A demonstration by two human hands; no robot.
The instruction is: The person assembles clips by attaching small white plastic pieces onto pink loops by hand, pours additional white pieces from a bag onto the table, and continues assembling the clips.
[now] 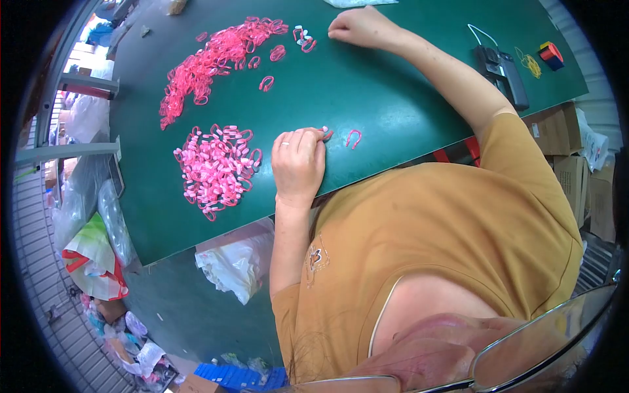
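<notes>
My left hand (298, 164), ringed and palm down on the green table (393, 92), has its fingers curled round a small pink-red loop (327, 135). A single pink loop (354, 139) lies just to its right. My right hand (362, 27) is stretched to the far side with fingers pressed together; what they hold, if anything, is hidden. Beside it are small white pieces (301, 35) with a red loop. Left of my left hand sits a pile of loops with pale pink ends (219, 170). Farther back spreads a pile of pink-red loops (223, 59).
A black device (503, 72) with a white cable, yellow string (528, 63) and a red-and-blue object (551, 56) stand at the right end. Cardboard boxes (557, 131) are beyond that edge. A white plastic bag (239, 262) hangs below the front edge.
</notes>
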